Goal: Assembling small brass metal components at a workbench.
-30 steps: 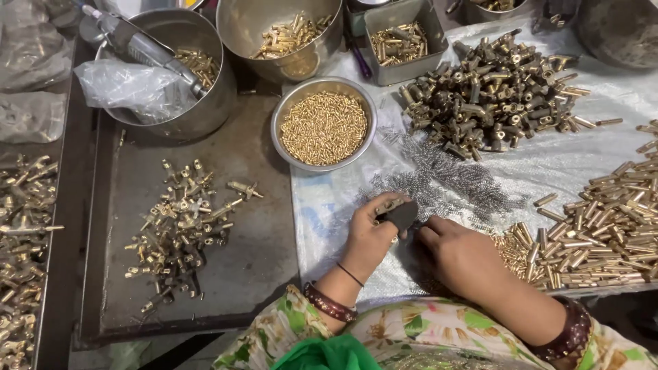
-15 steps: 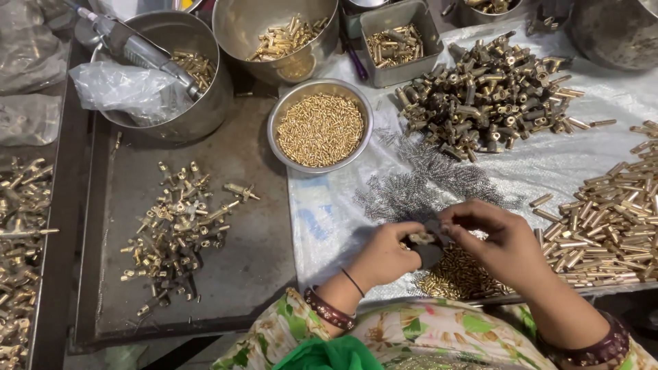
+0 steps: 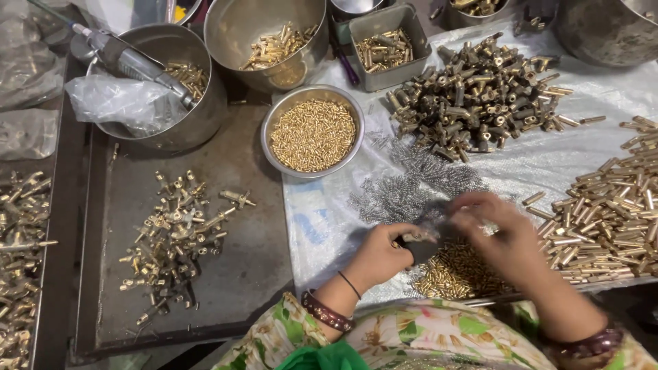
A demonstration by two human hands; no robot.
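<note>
At the far left edge of the frame I note a strip of brass fittings (image 3: 20,253), then a dark metal tray (image 3: 253,171) carrying a loose cluster of assembled brass valve parts (image 3: 175,243). Above it, upper centre, a steel bowl of small brass pins (image 3: 313,133) stands on the bench. Lower centre, my left hand (image 3: 380,255) is closed around a small dark brass piece (image 3: 418,241), pinched between thumb and fingers. Just beside it, my right hand (image 3: 497,229) is blurred; its fingers are curled near the same piece, but I cannot tell what they hold. Under both hands lies a heap of small brass pins (image 3: 456,274), with a scatter of fine steel springs (image 3: 418,181) just above. In my judgement, good work here means keeping the piece steady and low over the white sheet (image 3: 548,161), so dropped parts stay retrievable. Brass tubes (image 3: 610,209) fill the right.
</note>
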